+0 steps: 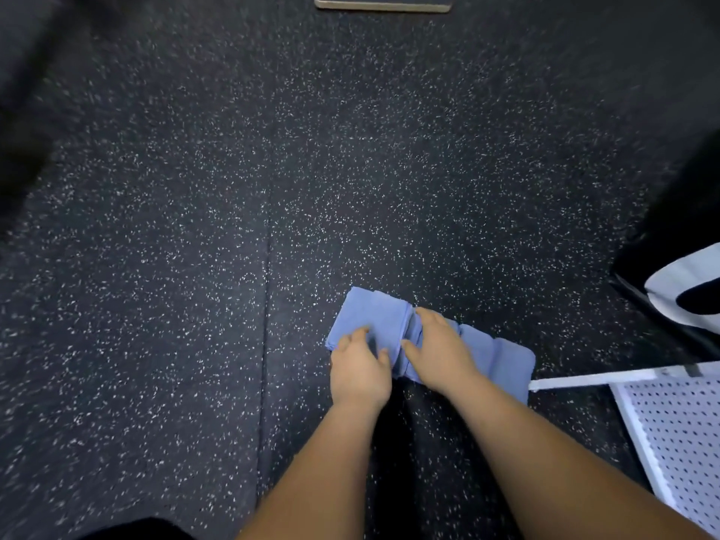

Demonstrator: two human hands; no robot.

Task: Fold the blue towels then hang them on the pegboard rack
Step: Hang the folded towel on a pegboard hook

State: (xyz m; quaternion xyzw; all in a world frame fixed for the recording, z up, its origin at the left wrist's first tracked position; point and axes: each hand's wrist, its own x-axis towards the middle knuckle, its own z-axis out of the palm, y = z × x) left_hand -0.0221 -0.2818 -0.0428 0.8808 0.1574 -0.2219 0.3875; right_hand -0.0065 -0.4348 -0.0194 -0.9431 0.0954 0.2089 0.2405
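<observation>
- Bare forearms reach in from the bottom of the head view, and both hands meet on the blue towel (495,356), which lies partly folded on the dark speckled floor (195,228), low and right of centre.
- The towel's left part lies flat, its middle is bunched into ridges, and its right part runs out towards the white pegboard rack (678,430), ending just beside the rack's rail.
- Step in hand, as I judge it: folding, with hanging not yet begun. To do it well, smooth the bunched middle first, bring edge to edge squarely, and press the crease flat before lifting.
- The left hand (360,368) sits on the flat left part, fingers curled narrowly, apparently pinching a layer of cloth; blur keeps this from being certain.
- The right hand (438,352) lies over the bunched middle, fingers fairly straight and spread, pressing down rather than gripping.
- A black-and-white bag-like thing (678,290) sits at the right edge, and a thin board (383,3) at the top.
</observation>
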